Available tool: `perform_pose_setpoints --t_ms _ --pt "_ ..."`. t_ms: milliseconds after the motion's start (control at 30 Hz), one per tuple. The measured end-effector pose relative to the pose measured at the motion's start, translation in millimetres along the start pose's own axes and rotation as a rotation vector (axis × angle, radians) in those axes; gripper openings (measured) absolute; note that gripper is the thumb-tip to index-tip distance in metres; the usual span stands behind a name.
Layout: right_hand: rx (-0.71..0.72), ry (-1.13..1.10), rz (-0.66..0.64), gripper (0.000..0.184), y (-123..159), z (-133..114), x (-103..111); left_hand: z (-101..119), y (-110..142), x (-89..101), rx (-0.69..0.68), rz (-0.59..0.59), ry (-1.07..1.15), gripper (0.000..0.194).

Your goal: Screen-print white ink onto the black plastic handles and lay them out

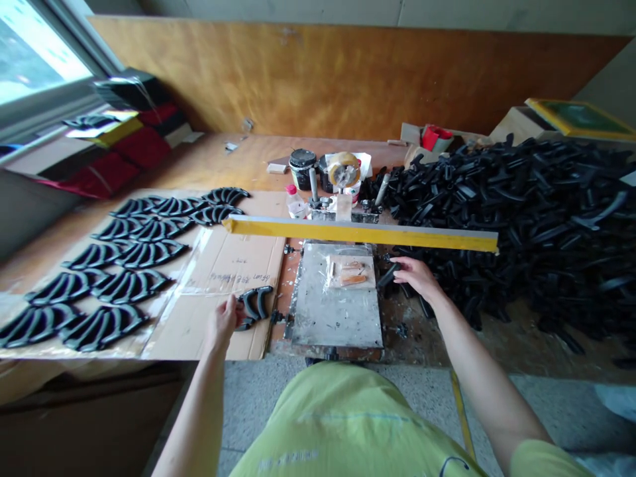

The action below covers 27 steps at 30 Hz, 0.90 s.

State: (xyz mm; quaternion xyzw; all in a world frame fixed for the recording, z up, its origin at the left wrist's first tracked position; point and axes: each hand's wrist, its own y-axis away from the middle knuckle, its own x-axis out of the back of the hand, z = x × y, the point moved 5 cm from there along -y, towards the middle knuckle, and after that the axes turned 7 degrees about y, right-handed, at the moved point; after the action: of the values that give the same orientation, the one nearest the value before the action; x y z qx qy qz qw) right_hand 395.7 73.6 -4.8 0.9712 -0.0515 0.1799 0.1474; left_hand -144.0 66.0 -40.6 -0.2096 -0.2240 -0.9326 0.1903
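Note:
My left hand [226, 321] is closed at the cardboard sheet [199, 278], its fingers on a black curved plastic piece that they partly hide. Beside those fingers several matching black curved pieces [257, 303] lie nested in a short row. On the right, my right hand [416, 277] has thumb and fingers closed on one black curved plastic piece [387, 274], near the edge of the pile. Between my hands sits a flat grey metal plate [332, 318] with a small tape-covered jig [352, 272] on it.
A long yellow bar [358, 233] spans above the plate's far side. Fanned rows of black pieces [124, 258] cover the cardboard's left. A big heap of black pieces [497, 199] fills the right. Behind stand a black-lidded tub [302, 169], a tape roll [344, 170] and a bottle [297, 202].

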Motion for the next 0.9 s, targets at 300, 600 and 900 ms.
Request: perform_pose_setpoints --t_ms 300,600,900 --pt "0.582 0.455 -0.12 0.029 -15.4 -34.9 -68.9 190.6 52.0 -80.5 -0.486 -0.24 0.464 0.045" --pt "0.663 0.947 -0.003 0.04 -11.2 -31.9 -96.9 240.2 70.3 -97.6 -0.603 -0.187 0.583 0.048" --pt "0.787 0.883 -0.221 0.051 -2.7 -58.2 -147.4 232.7 73.3 -93.6 -0.565 -0.239 0.515 0.049"
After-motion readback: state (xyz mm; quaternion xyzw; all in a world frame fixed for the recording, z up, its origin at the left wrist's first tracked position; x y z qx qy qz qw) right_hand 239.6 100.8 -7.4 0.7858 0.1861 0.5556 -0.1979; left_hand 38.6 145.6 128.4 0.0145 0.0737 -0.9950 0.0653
